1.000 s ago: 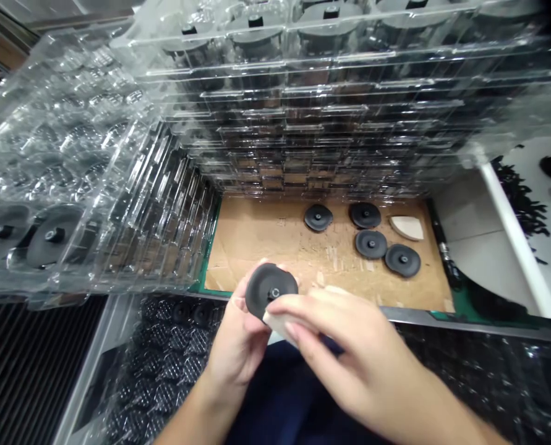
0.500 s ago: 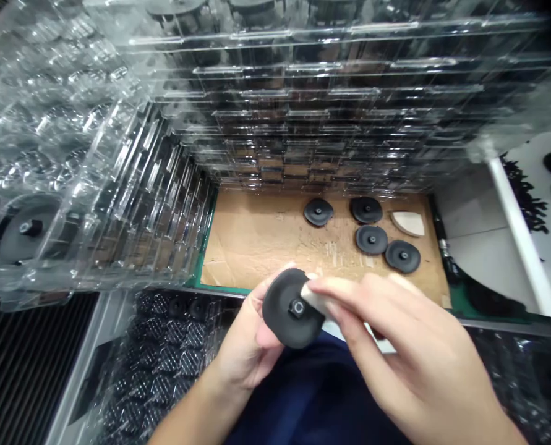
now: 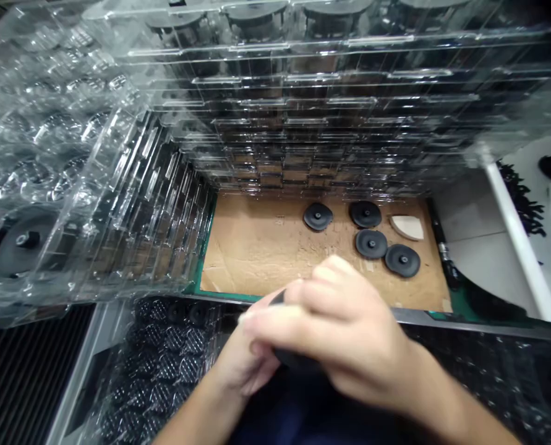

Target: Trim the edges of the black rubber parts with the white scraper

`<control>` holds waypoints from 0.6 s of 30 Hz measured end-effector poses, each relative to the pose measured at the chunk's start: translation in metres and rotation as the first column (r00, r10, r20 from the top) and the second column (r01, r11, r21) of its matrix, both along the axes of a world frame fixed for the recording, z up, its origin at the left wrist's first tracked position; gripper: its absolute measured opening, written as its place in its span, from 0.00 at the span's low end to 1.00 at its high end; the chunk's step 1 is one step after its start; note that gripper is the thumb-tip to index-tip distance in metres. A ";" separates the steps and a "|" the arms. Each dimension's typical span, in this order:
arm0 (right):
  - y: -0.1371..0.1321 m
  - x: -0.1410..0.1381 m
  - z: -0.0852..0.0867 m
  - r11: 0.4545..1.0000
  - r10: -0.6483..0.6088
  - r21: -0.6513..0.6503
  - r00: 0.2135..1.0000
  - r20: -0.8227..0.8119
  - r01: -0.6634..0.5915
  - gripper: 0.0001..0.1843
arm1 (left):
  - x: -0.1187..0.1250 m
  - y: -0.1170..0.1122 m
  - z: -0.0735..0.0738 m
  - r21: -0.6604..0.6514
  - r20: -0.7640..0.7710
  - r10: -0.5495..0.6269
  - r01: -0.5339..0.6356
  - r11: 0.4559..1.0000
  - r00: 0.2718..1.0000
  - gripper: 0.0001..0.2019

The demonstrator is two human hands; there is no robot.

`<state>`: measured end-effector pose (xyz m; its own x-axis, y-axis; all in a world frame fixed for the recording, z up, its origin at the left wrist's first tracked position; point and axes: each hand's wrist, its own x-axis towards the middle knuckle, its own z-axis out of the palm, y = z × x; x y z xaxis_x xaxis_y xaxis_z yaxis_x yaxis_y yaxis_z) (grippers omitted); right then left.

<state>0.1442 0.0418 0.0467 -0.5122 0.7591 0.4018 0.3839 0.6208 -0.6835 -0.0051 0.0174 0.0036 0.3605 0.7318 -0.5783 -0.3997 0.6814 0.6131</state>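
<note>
My left hand (image 3: 250,364) grips a black rounded disc (image 3: 294,360) by its side, in front of my body. Across the disc's face lies my right hand (image 3: 344,327), closed and blurred, hiding most of it. The small white pad pinched in the right fingers half a second ago is now almost wholly covered by them. Beyond the hands, similar discs with a central hub lie on a cardboard sheet (image 3: 247,247): one disc (image 3: 318,216) apart on the left, the others grouped on the right. A cream wedge-shaped pad (image 3: 407,227) rests beside that group.
Tall stacks of clear plastic trays (image 3: 303,105) wall in the back, and another tray stack (image 3: 71,185) stands at left. A white bin wall (image 3: 521,228) rises at right, with black parts beyond. Below left sits a tray of black pieces (image 3: 164,364).
My right hand has swept left across the disc and now covers its hub and face. The left hand keeps its hold. The discs on the cardboard lie as before.
</note>
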 end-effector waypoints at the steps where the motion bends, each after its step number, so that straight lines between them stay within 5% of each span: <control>1: 0.003 0.004 -0.005 0.996 -0.066 -0.057 0.997 -0.032 0.064 0.16 | -0.002 0.000 -0.001 0.006 0.058 0.000 -0.001 1.000 0.998 0.31; 5: 0.005 0.021 -0.052 0.840 -0.433 -0.339 0.900 0.052 0.423 0.12 | -0.013 -0.003 -0.005 -0.026 0.357 0.050 -0.044 0.999 0.933 0.28; 9: -0.013 0.027 -0.109 0.805 -0.369 -0.442 0.917 0.150 0.396 0.13 | -0.014 -0.004 -0.007 -0.066 0.427 0.073 -0.049 0.997 0.902 0.26; 11: -0.021 0.028 -0.118 0.810 -0.353 -0.447 0.924 0.145 0.379 0.12 | -0.013 -0.004 -0.007 -0.070 0.444 0.070 -0.043 0.997 0.893 0.26; 13: -0.023 0.029 -0.105 0.796 -0.405 -0.434 0.904 0.137 0.422 0.12 | -0.010 -0.004 -0.006 -0.064 0.453 0.051 -0.025 0.998 0.890 0.26; 15: -0.022 0.026 -0.074 0.794 -0.479 -0.380 0.873 0.092 0.475 0.13 | -0.007 -0.005 -0.004 -0.059 0.445 0.026 0.000 0.998 0.895 0.25; 17: -0.020 0.018 -0.038 0.869 -0.447 -0.239 0.895 -0.006 0.433 0.13 | -0.004 -0.006 -0.001 -0.028 0.341 0.019 -0.010 1.000 0.940 0.23; 18: -0.019 0.014 -0.023 0.942 -0.320 -0.121 0.946 -0.047 0.312 0.14 | -0.002 -0.007 0.001 -0.001 0.253 0.030 -0.030 1.000 0.967 0.22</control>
<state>0.1578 0.0231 0.0236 -0.2143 0.9190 0.3310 0.5005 0.3943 -0.7707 -0.0069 0.0107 0.0048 0.4729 0.7461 -0.4688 -0.5624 0.6651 0.4912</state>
